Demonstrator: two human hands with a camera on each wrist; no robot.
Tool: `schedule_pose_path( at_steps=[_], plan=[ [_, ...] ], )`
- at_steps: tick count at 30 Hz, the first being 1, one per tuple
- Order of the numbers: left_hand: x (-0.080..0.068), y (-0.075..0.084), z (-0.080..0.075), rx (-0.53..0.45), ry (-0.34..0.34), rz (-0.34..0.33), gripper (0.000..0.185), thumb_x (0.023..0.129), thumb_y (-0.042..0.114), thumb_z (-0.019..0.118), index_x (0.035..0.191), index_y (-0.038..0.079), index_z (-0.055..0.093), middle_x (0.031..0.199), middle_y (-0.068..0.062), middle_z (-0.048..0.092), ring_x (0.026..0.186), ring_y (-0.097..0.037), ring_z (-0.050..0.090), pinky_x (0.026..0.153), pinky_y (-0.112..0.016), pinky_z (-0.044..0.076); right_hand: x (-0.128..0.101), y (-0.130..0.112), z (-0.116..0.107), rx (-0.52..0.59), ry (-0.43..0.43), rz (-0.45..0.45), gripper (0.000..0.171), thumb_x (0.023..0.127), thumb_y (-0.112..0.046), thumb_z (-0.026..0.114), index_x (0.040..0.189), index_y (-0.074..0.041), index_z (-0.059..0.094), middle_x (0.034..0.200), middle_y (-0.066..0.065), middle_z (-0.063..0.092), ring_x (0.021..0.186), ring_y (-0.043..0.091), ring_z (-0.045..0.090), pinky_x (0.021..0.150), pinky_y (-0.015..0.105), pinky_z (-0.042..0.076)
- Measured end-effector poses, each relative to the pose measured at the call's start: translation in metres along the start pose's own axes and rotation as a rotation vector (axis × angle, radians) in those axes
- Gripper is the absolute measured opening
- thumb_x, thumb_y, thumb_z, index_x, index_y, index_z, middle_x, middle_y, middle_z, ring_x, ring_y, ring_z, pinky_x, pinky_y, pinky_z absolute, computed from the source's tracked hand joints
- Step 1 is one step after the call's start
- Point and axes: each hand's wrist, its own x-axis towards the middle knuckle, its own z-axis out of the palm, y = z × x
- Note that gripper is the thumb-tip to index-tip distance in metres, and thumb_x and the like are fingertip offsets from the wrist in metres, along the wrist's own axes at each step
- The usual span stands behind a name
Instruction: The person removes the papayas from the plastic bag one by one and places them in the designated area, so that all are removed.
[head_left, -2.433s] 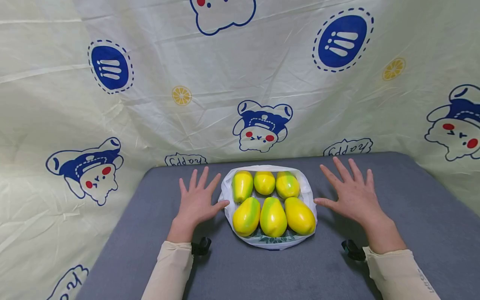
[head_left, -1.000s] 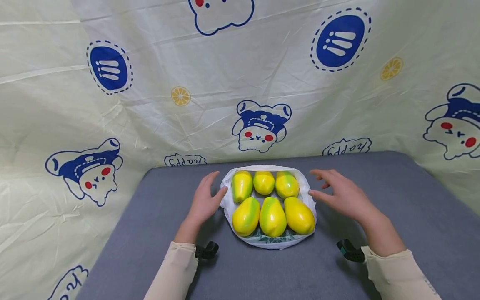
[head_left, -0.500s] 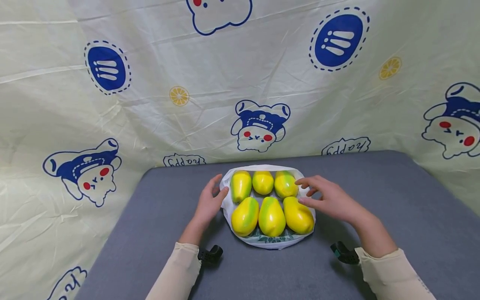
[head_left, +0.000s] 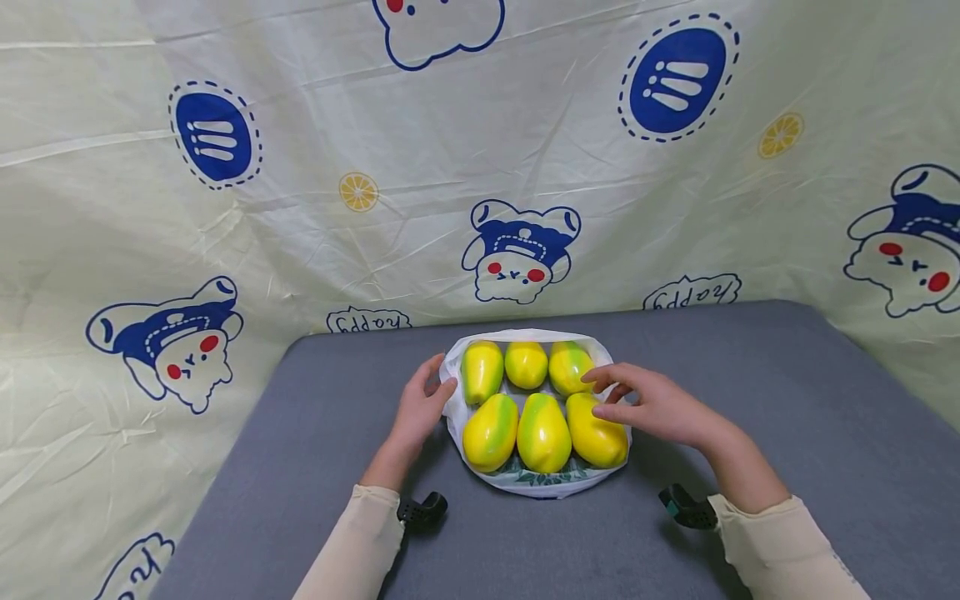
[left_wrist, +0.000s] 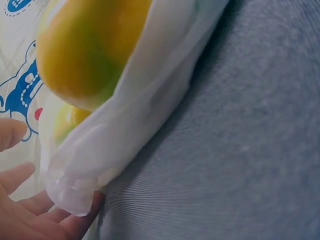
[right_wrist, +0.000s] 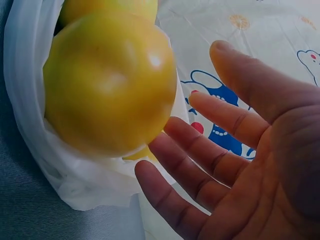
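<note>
— Where are our hands?
— Our left hand (head_left: 420, 406) touches the white plastic bag (head_left: 452, 408) mid-frame, fingers relaxed; our right hand (head_left: 651, 406) hovers spread over the mangoes (head_left: 543, 432).
— Any writing?
— "happy" (head_left: 693, 291), mirrored, on the backdrop.

Head view looks down; wrist views closely share the bag (head_left: 452, 417).

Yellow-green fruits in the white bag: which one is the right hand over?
The right hand hovers over the near-right yellow-green fruit in the front row; the five others lie uncovered.
</note>
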Motion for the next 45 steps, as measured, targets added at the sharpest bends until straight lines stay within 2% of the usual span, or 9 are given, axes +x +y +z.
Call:
schedule_pose_path(
  at_steps=[5,11,15,18,26,29,34,40,45],
  plan=[
    [0.001,-0.002,0.002,-0.002,0.005,-0.021,0.052,0.100,0.027,0.058,0.150,0.019,0.045,0.155,-0.015,0.043,0.133,-0.038,0.050,0.109,-0.054,0.045,-0.001,0.006,0.000,0.046,-0.035,0.003,0.052,0.093,-0.034,0.069,0.137,-0.009,0.056,0.132,0.015,0.061,0.109,0.027,0.059,0.082,0.035,0.054],
    [0.002,-0.005,0.003,-0.019,0.016,-0.037,0.050,0.100,0.024,0.059,0.149,0.018,0.047,0.154,-0.017,0.043,0.134,-0.040,0.049,0.110,-0.056,0.043,-0.001,0.011,-0.002,0.125,-0.136,0.049,0.058,0.092,-0.037,0.070,0.140,-0.011,0.053,0.141,0.016,0.054,0.118,0.030,0.054,0.090,0.043,0.053],
    [0.002,-0.008,0.004,-0.036,0.013,-0.052,0.051,0.099,0.024,0.060,0.148,0.018,0.048,0.155,-0.018,0.042,0.137,-0.041,0.046,0.112,-0.057,0.041,-0.002,0.015,-0.001,0.154,-0.181,0.066,0.059,0.091,-0.038,0.070,0.141,-0.013,0.053,0.144,0.016,0.052,0.121,0.031,0.052,0.091,0.043,0.050],
    [0.002,-0.009,0.004,-0.048,0.007,-0.063,0.051,0.099,0.024,0.060,0.148,0.021,0.048,0.157,-0.016,0.040,0.139,-0.040,0.044,0.114,-0.056,0.039,-0.002,0.018,-0.001,0.156,-0.200,0.070,0.059,0.090,-0.039,0.071,0.142,-0.016,0.052,0.145,0.015,0.051,0.123,0.032,0.051,0.091,0.042,0.049],
    [0.004,-0.015,0.002,-0.103,-0.019,-0.032,0.052,0.098,0.020,0.062,0.148,0.022,0.048,0.157,-0.013,0.042,0.142,-0.037,0.041,0.118,-0.055,0.035,-0.001,0.025,-0.001,0.148,-0.251,0.083,0.067,0.089,-0.040,0.072,0.147,-0.017,0.046,0.149,0.016,0.047,0.127,0.036,0.047,0.094,0.049,0.047],
    [0.004,-0.017,0.001,-0.121,-0.028,-0.017,0.053,0.097,0.017,0.062,0.148,0.021,0.049,0.157,-0.011,0.042,0.144,-0.035,0.039,0.120,-0.054,0.032,0.000,0.025,0.000,0.142,-0.273,0.078,0.072,0.088,-0.041,0.072,0.149,-0.018,0.043,0.150,0.016,0.046,0.127,0.035,0.047,0.094,0.048,0.046],
    [0.004,-0.020,0.000,-0.130,-0.052,0.004,0.053,0.096,0.010,0.062,0.147,0.020,0.050,0.159,-0.009,0.041,0.145,-0.033,0.039,0.119,-0.052,0.033,0.001,0.026,0.004,0.152,-0.300,0.054,0.075,0.087,-0.039,0.073,0.151,-0.019,0.039,0.149,0.015,0.046,0.124,0.032,0.047,0.093,0.045,0.045],
    [0.004,-0.021,-0.002,-0.129,-0.069,-0.009,0.055,0.096,0.006,0.062,0.147,0.023,0.050,0.160,-0.008,0.040,0.142,-0.030,0.044,0.117,-0.049,0.037,0.002,0.025,0.006,0.149,-0.309,0.032,0.077,0.087,-0.039,0.073,0.152,-0.021,0.038,0.151,0.016,0.045,0.122,0.031,0.046,0.094,0.047,0.044],
    [0.005,-0.023,-0.002,-0.120,-0.072,-0.022,0.056,0.096,0.008,0.063,0.147,0.024,0.050,0.158,-0.008,0.042,0.135,-0.028,0.050,0.115,-0.048,0.041,0.001,0.023,0.007,0.113,-0.310,0.044,0.081,0.084,-0.042,0.074,0.153,-0.025,0.036,0.153,0.016,0.042,0.125,0.033,0.046,0.101,0.057,0.043]
  ],
)
